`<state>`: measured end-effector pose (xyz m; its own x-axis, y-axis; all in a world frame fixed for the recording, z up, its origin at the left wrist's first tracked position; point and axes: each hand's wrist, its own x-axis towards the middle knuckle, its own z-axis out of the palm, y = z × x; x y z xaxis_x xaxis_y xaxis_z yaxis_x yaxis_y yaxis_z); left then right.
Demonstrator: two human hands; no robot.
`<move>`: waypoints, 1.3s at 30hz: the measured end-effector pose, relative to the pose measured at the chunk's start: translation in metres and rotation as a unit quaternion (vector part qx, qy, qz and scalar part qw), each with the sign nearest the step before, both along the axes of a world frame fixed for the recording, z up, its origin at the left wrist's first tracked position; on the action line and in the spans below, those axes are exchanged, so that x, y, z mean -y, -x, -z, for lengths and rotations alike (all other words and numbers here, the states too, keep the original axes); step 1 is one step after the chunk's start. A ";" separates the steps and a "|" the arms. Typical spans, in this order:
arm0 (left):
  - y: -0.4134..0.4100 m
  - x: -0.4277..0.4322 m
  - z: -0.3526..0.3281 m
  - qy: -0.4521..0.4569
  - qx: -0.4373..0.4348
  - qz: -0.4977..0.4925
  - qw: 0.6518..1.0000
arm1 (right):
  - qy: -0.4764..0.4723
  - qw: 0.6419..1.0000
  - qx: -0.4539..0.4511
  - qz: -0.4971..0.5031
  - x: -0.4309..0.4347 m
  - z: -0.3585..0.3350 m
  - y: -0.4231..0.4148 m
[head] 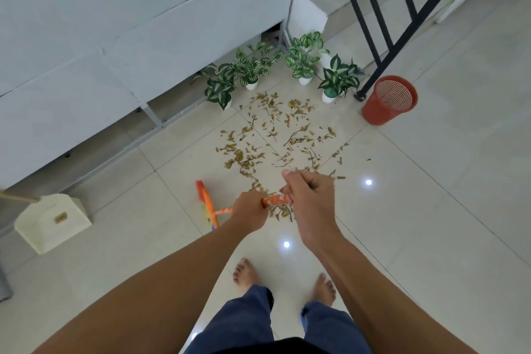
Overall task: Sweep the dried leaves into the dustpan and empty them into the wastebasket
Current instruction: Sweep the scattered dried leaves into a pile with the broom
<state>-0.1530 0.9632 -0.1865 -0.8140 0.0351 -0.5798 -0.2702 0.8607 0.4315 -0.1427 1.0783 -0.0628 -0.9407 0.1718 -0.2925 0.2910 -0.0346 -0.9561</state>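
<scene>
orange plastic makes the broom (207, 207), with a thin round handle and a flat head low down by the floor, left of the hands. the left hand (250, 208) is curled round the handle. the right hand (307, 198) is curled round it just above, thumb on top. dry brown leaves (273, 135), small and crinkly with thin twigs, lie spread over the shiny pale floor tiles (431, 210) in front of the hands. a cream dustpan (53, 221) stands far left by the white cabinet (115, 37), well apart from the leaves. a red wastebasket (389, 99) full of tiny holes sits on the right by a black railing (382, 23). green plants (253, 69) in white pots stand behind the leaves.
</scene>
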 end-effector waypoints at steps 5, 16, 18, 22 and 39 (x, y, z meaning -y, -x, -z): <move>0.005 -0.032 -0.006 -0.071 0.009 0.009 0.997 | -0.067 0.997 -0.027 0.001 -0.008 -0.011 -0.007; 0.032 -0.031 -0.033 -0.084 -0.043 0.080 0.992 | -0.045 0.996 -0.074 0.036 -0.024 -0.050 0.019; 0.032 -0.016 -0.028 -0.066 -0.042 0.078 0.994 | -0.031 0.997 -0.059 0.034 -0.017 -0.042 0.020; 0.027 -0.001 -0.016 -0.039 -0.031 0.058 0.997 | -0.009 0.999 -0.041 0.030 -0.004 -0.018 0.016; 0.058 -0.038 -0.023 -0.048 -0.021 0.060 0.997 | 0.001 0.998 -0.065 -0.005 -0.046 -0.031 0.045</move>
